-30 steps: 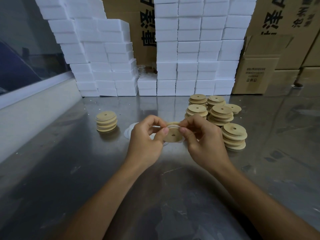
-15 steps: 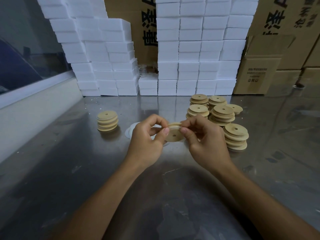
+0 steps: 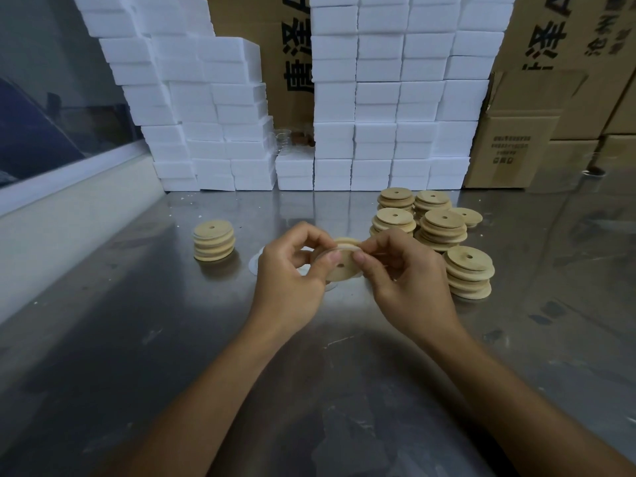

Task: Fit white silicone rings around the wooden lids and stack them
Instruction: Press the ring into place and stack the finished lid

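Note:
Both hands hold one round wooden lid [image 3: 342, 266] with a centre hole, tilted on edge above the steel table. My left hand [image 3: 290, 277] pinches its left rim, thumb on the face. My right hand [image 3: 402, 277] pinches the right rim. A thin white silicone ring [image 3: 321, 254] lies along the lid's upper left edge under my fingers. A neat stack of lids [image 3: 213, 240] stands to the left. Several stacks of lids [image 3: 442, 227] stand to the right, the nearest [image 3: 469, 276] beside my right hand. Loose white rings [image 3: 256, 265] lie on the table behind my left hand, mostly hidden.
The steel table [image 3: 172, 339] runs to a wall of white foam boxes [image 3: 378, 98] at the back. Cardboard cartons [image 3: 516, 149] stand at the back right. A white ledge [image 3: 69, 208] under a window borders the left side.
The hands have stayed in place. My fingers have shifted slightly round the lid's rim, and the lid is turned a little.

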The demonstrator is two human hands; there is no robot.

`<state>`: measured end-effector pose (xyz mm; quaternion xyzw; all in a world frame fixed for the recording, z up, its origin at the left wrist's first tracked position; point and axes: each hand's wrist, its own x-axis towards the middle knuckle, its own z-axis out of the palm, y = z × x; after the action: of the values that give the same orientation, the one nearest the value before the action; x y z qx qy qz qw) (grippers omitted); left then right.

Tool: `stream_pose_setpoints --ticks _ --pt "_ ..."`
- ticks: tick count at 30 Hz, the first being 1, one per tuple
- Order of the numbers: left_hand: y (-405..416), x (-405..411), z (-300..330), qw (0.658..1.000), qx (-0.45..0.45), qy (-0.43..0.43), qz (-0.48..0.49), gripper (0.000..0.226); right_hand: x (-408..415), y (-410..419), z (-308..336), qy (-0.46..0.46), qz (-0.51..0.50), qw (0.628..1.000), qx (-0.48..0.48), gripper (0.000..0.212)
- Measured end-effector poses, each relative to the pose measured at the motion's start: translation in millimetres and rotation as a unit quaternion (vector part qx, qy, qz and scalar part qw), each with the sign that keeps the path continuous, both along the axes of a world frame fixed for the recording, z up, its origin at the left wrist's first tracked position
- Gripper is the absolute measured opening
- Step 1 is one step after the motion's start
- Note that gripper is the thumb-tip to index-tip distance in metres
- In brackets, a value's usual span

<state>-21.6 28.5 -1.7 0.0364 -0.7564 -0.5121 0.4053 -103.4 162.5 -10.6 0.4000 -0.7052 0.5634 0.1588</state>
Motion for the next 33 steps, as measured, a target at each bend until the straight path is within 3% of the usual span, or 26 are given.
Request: stream_pose_setpoints --ticks 7,13,18,23,26,29,33 --pt "-3 0 1 0.998 0.054 -0.015 -0.026 0.020 -8 8 9 -0.146 0.098 0.984 -0.035 0.007" --pt "-4 0 -2 0.990 0.130 -0.024 -0.039 0.027 -8 6 7 -0.145 0.118 0.982 -0.017 0.004" --pt "-2 2 0 0.991 0.123 -0.034 -0.035 0.027 -8 6 6 -0.148 0.109 0.983 -0.012 0.006" --pt "-4 4 10 0.961 0.269 -0.009 -0.063 0.021 -5 5 2 -0.123 0.083 0.989 0.009 0.003" --pt "-5 5 13 0.949 0.303 -0.017 -0.083 0.017 -1 2 1 -0.124 0.091 0.988 -0.014 0.005" --pt "-3 6 12 0.957 0.276 -0.042 -0.072 0.015 0 0 1 -0.133 0.079 0.987 -0.045 0.012" --pt "-3 4 5 0.992 0.103 -0.067 -0.022 0.015 -1 0 0 -0.073 0.060 0.995 -0.022 0.012"
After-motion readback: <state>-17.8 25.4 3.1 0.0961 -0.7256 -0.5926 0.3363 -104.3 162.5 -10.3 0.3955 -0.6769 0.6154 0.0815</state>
